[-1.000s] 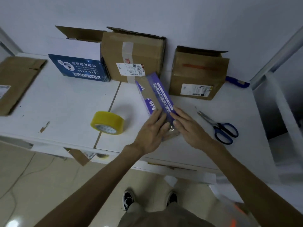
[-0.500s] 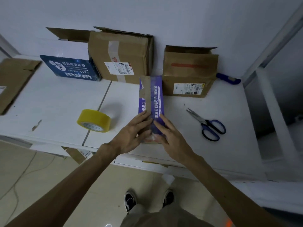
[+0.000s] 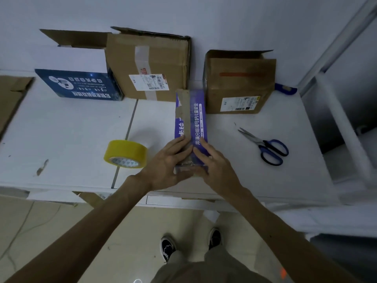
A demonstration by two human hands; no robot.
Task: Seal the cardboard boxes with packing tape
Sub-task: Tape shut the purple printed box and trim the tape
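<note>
Near the table [image 3: 61, 129] front edge, left hand [image 3: 170, 161] and right hand [image 3: 217, 167] press straight fingers flat on the purple box [image 3: 196, 119], probably holding it closed for taping

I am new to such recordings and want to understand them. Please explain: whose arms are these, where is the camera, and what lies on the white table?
There is no machine here: a person works with two bare hands. One wide camera, worn on the person's head, looks forward and down, so the arms enter from below. The left hand and the right hand lie with straight fingers on the near end of a long purple box, which rests on the white table. A yellow tape roll lies to its left and scissors to its right; neither is held. By the wall stand a blue and white box, a large brown box and a smaller brown box.
</note>
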